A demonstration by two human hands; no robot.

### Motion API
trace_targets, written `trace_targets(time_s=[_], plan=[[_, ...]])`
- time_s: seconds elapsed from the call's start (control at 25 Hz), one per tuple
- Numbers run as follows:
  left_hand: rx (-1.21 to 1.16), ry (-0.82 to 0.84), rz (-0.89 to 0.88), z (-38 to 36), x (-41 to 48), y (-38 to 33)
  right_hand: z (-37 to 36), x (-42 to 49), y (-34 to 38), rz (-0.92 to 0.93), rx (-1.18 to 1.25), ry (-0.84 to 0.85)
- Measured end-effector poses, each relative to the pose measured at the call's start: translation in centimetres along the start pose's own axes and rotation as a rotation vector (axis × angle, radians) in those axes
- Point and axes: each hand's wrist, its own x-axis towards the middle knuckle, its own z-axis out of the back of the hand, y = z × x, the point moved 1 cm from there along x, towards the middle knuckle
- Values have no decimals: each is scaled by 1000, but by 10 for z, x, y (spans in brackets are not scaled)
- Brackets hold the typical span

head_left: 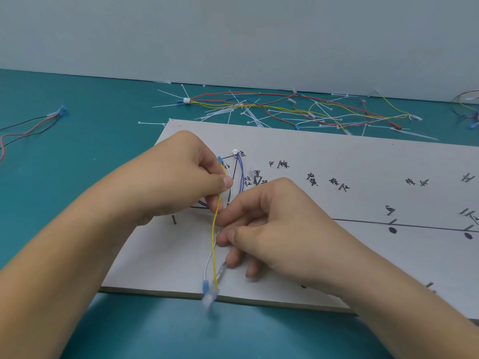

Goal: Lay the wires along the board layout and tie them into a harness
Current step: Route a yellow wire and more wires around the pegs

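Down at the front, a blurred clear plastic connector (pixel 210 297) and a small blue terminal sleeve (pixel 205 285) dangle just past the near edge of the pale grey layout board (pixel 337 255). A thin yellow wire (pixel 214 237) runs up from them, with a thin white wire (pixel 206 265) beside it. The right hand (pixel 272 224) is curled, thumb and forefinger pinching the strands at mid-length. Above it, the left hand (pixel 189 174) is curled too, thumb pressed to fingers on the upper yellow wire. Behind the hands, two blue wires (pixel 241 177) drop from a small white plug (pixel 235 151) sitting on the board among black handwritten marks. On the teal mat (pixel 77 99) beyond the board lies a tangle of coloured wires and white cable ties (pixel 285 110). Red and black leads (pixel 26 130) lie far left.
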Motion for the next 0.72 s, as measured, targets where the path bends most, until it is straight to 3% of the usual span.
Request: trace_targets(time_s=[0.44, 0.6, 0.72], plan=[[18, 100, 18, -5, -1, 1, 0, 3, -3, 67, -12, -70], [35, 98, 12, -4, -4, -2, -4, 3, -6, 223, -219, -199], [35, 95, 21, -4, -5, -4, -10, 3, -8, 253, -325, -203]])
